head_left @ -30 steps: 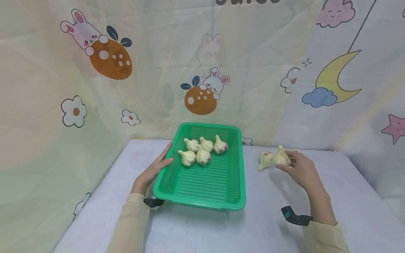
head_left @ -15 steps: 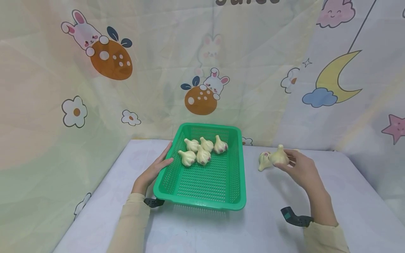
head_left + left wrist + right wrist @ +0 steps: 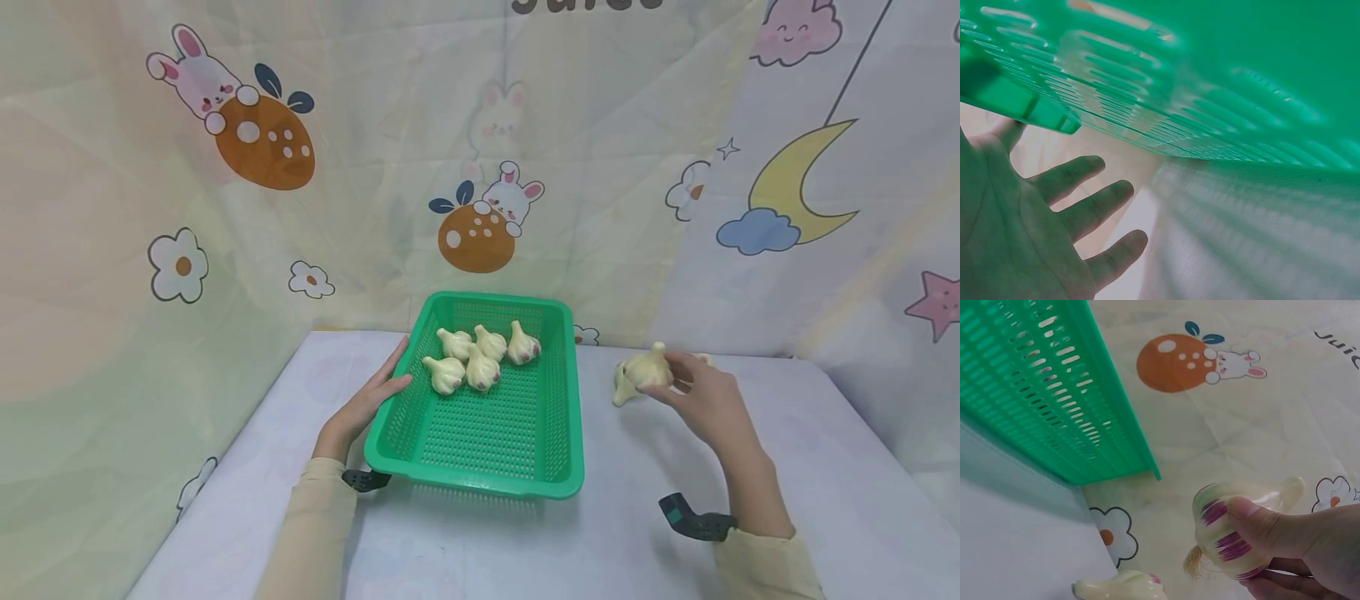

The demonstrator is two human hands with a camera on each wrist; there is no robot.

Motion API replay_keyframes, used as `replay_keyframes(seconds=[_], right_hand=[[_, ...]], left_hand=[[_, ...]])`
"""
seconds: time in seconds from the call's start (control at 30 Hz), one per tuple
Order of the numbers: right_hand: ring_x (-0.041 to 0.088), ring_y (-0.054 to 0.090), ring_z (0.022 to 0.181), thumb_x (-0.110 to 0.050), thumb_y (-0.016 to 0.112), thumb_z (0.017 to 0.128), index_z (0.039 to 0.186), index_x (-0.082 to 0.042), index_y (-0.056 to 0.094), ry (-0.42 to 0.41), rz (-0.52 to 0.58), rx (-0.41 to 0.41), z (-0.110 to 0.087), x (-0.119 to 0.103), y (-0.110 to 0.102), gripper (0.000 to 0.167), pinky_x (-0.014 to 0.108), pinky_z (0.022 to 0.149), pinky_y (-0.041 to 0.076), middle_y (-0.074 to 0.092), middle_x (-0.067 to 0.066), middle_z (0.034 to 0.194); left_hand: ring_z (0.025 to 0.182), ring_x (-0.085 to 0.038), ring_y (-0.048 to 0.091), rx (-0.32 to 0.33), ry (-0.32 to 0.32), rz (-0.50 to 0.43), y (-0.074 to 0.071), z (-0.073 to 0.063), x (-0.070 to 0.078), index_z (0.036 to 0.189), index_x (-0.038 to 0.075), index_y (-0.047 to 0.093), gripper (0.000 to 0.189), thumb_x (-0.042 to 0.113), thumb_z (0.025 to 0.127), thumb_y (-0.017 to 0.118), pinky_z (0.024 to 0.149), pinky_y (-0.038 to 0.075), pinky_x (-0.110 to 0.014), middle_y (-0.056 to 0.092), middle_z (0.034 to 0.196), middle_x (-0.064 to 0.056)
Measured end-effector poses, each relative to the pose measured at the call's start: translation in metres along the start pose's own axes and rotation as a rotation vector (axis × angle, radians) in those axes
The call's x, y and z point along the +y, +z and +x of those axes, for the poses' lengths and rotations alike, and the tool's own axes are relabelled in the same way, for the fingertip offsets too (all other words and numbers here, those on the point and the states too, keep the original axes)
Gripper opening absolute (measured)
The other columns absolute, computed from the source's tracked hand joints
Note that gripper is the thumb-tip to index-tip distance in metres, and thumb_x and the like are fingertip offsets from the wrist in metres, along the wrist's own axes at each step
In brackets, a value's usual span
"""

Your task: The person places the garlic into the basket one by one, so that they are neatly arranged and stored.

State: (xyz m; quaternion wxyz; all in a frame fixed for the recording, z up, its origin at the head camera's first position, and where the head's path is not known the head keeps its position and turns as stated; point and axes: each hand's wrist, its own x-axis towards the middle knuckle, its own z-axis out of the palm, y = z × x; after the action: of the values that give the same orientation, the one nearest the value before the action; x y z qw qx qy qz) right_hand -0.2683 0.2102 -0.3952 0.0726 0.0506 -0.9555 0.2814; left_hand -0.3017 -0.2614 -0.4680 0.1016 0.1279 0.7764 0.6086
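Observation:
My right hand (image 3: pixel 705 400) pinches a garlic bulb (image 3: pixel 648 370) between thumb and fingers, to the right of the basket. In the right wrist view this cream bulb (image 3: pixel 1219 528) shows purple streaks and a tuft of roots. Partly covered by it in the head view, a second garlic bulb (image 3: pixel 621 392) lies on the table. A green plastic basket (image 3: pixel 480 481) stands in the middle, with several garlic bulbs (image 3: pixel 482 369) gathered in its far left part. At the basket's left rim is my left hand (image 3: pixel 360 410), its fingers straight and spread, as the left wrist view shows.
The white-covered table (image 3: pixel 442 550) ends at a cloth backdrop (image 3: pixel 360 208) printed with rabbits, flowers and a moon. A small cream tip (image 3: pixel 705 358) peeks out behind my right hand.
My right hand has moved slightly left with its garlic bulb, which now tilts and covers more of the bulb on the table. The left hand and basket hold still.

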Motion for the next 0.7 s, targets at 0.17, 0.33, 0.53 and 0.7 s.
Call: replay_keyframes(seconds=[0.17,0.33,0.53,0.7], right_hand=[[0.046,0.055,0.114,-0.035,0.075,0.081,0.138,0.003,0.045,-0.004,0.001,0.018,0.001,-0.005,0.003,0.075,0.052,0.086,0.05,0.051,0.03,0.132],[0.046,0.057,0.112,-0.033,0.076,0.08,0.136,0.003,0.047,-0.021,0.021,0.032,0.001,-0.008,0.006,0.073,0.05,0.083,0.052,0.053,0.03,0.13],[0.045,0.06,0.108,-0.031,0.077,0.079,0.134,0.004,0.049,-0.047,0.04,0.043,0.001,-0.015,0.008,0.071,0.048,0.079,0.054,0.054,0.03,0.129],[0.043,0.061,0.107,-0.03,0.077,0.078,0.133,0.003,0.052,-0.089,0.038,0.058,0.001,-0.022,0.009,0.069,0.049,0.081,0.054,0.055,0.027,0.13]], left_hand=[[0.148,-0.022,-0.008,0.0,0.004,0.004,0.0,0.001,-0.001,0.15,0.045,0.004,0.062,0.031,0.101,0.039,0.113,0.002,-0.063,-0.004,0.16,0.012],[0.148,-0.021,-0.008,-0.002,-0.001,0.0,0.001,0.002,-0.001,0.151,0.043,0.003,0.064,0.03,0.101,0.04,0.113,0.002,-0.063,-0.004,0.16,0.014],[0.148,-0.021,-0.009,-0.004,-0.001,0.01,-0.001,0.0,-0.001,0.15,0.046,0.003,0.063,0.03,0.101,0.04,0.113,0.001,-0.063,-0.004,0.159,0.015],[0.148,-0.021,-0.009,-0.005,0.005,0.011,0.0,0.0,0.0,0.148,0.05,0.004,0.062,0.031,0.101,0.039,0.113,0.001,-0.063,-0.005,0.159,0.014]])
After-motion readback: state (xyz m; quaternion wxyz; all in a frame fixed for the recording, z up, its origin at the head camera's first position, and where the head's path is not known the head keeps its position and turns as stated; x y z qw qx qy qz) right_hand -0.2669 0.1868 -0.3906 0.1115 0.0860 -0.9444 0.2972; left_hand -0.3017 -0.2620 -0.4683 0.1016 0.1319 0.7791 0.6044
